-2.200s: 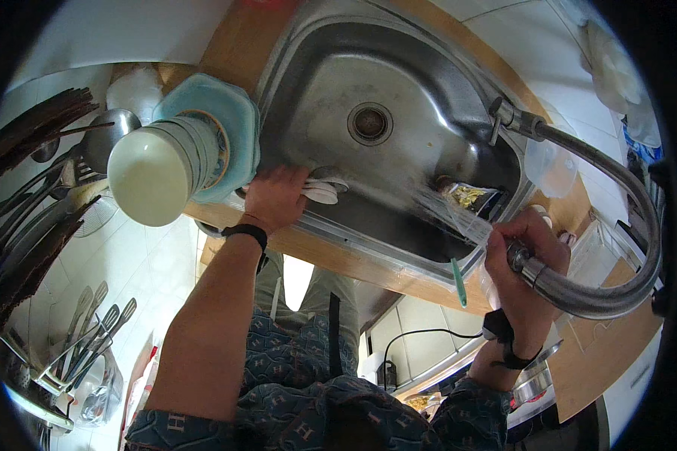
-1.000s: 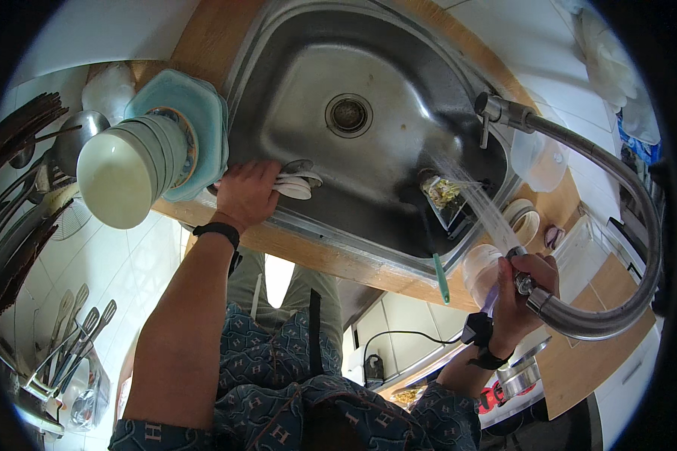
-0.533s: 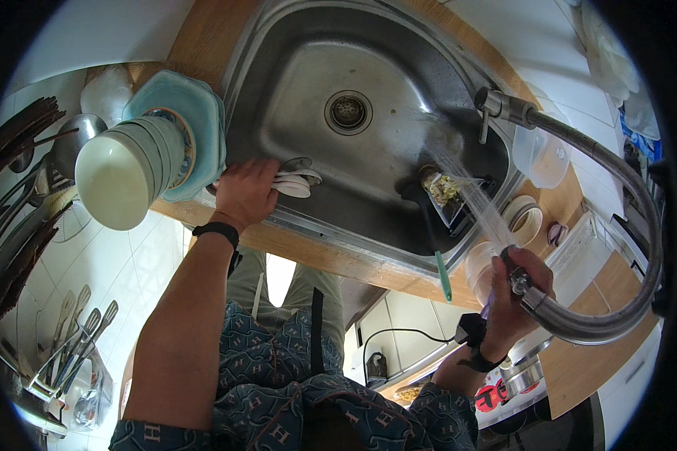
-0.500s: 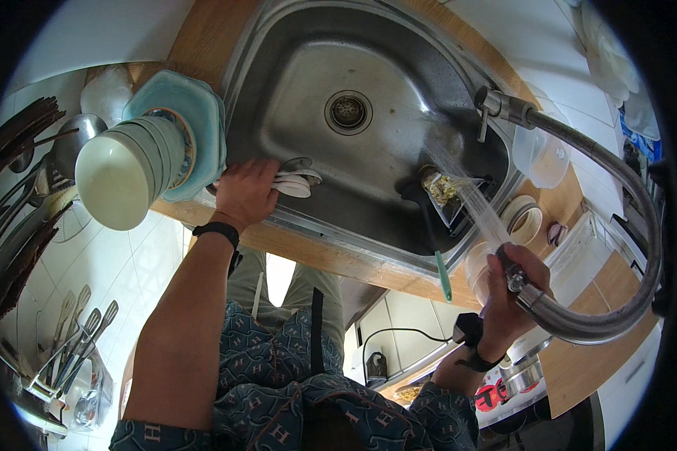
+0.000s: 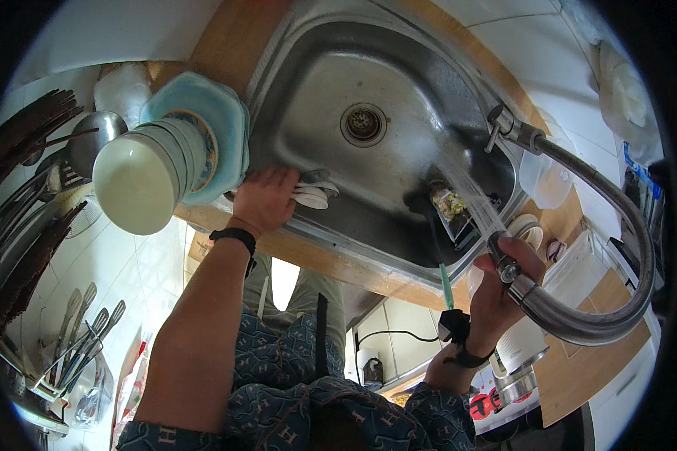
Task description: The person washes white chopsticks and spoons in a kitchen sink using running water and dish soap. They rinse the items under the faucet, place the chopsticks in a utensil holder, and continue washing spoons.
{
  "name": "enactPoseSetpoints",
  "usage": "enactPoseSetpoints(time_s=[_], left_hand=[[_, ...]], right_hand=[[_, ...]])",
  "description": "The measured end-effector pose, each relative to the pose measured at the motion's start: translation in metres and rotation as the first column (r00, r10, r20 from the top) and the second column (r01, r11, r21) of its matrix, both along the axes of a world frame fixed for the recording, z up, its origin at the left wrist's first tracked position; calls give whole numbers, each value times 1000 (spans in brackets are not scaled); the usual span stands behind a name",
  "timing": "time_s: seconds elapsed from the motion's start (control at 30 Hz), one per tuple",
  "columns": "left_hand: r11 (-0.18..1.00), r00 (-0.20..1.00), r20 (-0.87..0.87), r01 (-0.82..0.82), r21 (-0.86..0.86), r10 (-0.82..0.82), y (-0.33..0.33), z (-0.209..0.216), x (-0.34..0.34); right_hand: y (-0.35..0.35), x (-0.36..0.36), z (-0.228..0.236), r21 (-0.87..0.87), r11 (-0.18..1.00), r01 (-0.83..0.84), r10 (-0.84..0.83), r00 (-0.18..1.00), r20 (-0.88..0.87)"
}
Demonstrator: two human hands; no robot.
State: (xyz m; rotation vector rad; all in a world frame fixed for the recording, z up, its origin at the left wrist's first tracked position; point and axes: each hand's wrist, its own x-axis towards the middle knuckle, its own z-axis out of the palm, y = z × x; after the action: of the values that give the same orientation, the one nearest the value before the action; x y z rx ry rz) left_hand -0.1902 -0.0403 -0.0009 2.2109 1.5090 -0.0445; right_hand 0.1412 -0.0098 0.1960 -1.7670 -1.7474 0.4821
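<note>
My left hand [image 5: 265, 201] is closed round the handles of several spoons [image 5: 313, 195] at the sink's near left edge. Their white and metal bowls point into the steel sink [image 5: 301, 98]. In my right hand [image 5: 508, 282] is the sprayer [image 5: 505, 259] on the end of a flexible metal faucet hose. A stream of water runs from it toward the sink's right side. Below the stream, a dark holder with yellowish food scraps [image 5: 449, 203] sits in the right corner. Beside it leans a tool with a green handle [image 5: 446, 287], its far end hidden in shadow.
Pale bowls [image 5: 137, 183] are stacked on blue plates [image 5: 233, 150] left of the sink. The faucet base [image 5: 508, 124] and a clear plastic tub [image 5: 545, 180] stand to the right. Spatulas and other utensils [image 5: 90, 338] fill a rack at the lower left.
The whole scene has shifted slightly right in view. Both hands keep their holds, and the water still runs. The sprayer is a little nearer the sink's right corner.
</note>
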Motion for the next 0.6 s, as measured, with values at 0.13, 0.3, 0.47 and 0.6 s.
enactPoseSetpoints(time_s=[0.13, 0.3, 0.47, 0.6], left_hand=[[999, 1000, 20, 16, -49, -15, 2, 1, 0], [1000, 1000, 4, 30, -3, -30, 2, 1, 0], [999, 1000, 2, 20, -31, -20, 1, 2, 0], [999, 1000, -10, 10, -52, -11, 2, 3, 2]], right_hand=[[2, 2, -16, 47, 998, -38, 46, 984, -173], [6, -7, -37, 198, 979, -41, 104, 942, -320], [11, -16, -27, 148, 987, -54, 97, 950, -298], [10, -15, -10, 16, 998, -61, 63, 986, -155]])
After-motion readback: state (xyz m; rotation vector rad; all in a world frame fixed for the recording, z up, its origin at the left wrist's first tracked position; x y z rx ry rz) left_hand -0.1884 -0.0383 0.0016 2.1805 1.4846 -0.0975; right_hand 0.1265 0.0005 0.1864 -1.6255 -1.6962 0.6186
